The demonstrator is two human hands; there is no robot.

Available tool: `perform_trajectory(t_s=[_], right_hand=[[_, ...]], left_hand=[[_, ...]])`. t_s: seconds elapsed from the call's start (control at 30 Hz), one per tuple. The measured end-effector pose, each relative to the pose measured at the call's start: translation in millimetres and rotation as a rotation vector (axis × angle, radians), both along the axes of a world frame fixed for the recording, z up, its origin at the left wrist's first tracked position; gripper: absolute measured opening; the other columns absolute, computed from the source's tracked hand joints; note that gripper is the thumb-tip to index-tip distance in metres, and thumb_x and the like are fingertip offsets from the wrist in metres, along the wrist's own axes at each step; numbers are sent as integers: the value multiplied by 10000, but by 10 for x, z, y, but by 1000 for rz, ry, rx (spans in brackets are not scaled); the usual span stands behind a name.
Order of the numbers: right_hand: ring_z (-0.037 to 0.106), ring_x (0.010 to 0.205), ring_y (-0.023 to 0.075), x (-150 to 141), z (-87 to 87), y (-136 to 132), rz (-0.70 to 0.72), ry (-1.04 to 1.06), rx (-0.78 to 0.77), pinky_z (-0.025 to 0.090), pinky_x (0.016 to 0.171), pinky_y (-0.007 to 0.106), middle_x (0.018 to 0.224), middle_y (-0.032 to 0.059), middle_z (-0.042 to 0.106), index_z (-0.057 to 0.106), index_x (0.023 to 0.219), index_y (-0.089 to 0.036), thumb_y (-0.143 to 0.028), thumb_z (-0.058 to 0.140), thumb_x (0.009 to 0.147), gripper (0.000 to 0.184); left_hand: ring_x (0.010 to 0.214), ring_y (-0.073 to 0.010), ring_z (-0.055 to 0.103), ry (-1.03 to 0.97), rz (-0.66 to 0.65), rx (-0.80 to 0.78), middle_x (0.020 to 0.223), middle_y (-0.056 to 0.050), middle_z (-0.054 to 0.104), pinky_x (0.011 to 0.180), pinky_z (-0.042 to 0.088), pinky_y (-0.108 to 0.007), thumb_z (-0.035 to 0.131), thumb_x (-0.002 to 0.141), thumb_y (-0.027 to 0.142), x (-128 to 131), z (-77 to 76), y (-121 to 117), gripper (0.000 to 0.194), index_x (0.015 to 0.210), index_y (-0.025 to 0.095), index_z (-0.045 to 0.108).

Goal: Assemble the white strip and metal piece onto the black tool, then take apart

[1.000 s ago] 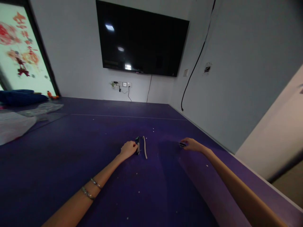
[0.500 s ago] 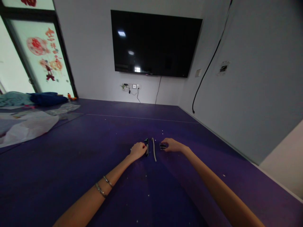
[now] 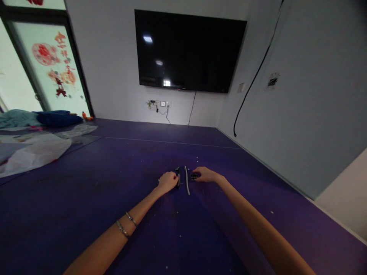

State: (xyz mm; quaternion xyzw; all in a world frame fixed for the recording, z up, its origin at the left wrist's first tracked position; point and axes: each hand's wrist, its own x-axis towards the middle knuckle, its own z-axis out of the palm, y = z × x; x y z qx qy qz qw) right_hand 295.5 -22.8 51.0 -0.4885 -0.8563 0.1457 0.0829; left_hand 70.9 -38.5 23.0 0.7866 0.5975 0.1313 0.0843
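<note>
Fingers bent and pressed together, my left hand grips a slim dark and silver tool that looks like a razor, its wider end pointing away from me. A thin pale grey strip, slightly curved, lies on the purple surface just right of that tool. On the strip's other side, my right hand pinches a small dark block-like piece, which is too small to name. The strip touches neither hand.
The purple surface carries small white specks. White plastic sheeting and blue cloth lie at the far left. A black cable hangs along the right wall. A television is mounted on the back wall.
My right hand has moved left with the small dark piece, close to the grey strip. The left hand keeps its hold on the razor-like tool. The view has turned left.
</note>
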Motion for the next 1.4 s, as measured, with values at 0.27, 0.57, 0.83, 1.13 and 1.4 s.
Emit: perform_trajectory(t_s=[0.27,0.57,0.83,1.13,1.4], right_hand=[[571,1016,221,18,26,-35,-13,58,-17,421,876,314,1148,74,616,558,1199,-178,-246,619,641,565],[394,1240,213,366,-312,-211,-294,93,249,298,1021,335,1334,150,451,448,1288,-77,-354,407,853,518],[247,1315,274,386,-598,-400,-478,-80,248,212,1040,457,1419,88,341,395,1340,-155,-430,301,889,537],[276,1306,249,357,-593,-443,-493,-72,264,194,1044,438,1385,78,401,450,1305,-170,-407,287,895,502],[285,1301,254,345,-593,-450,-492,-86,278,204,1041,430,1381,82,406,448,1308,-163,-392,287,895,498]], left_hand=[[788,-193,619,-27,12,-21,838,-77,666,673,427,-276,385,829,300,3,-9,15,301,795,189,663],[927,-199,576,-90,101,215,971,-87,638,795,418,-292,340,875,354,-229,14,183,321,953,174,594],[1287,-372,258,137,81,267,1398,-186,331,993,223,-533,255,898,407,-351,-264,302,519,1307,115,386],[1284,-393,252,156,51,182,1393,-158,353,981,223,-562,266,889,412,-373,-300,315,501,1292,163,430],[1275,-395,264,136,43,193,1381,-171,364,977,228,-553,279,886,403,-376,-283,296,502,1292,150,432]])
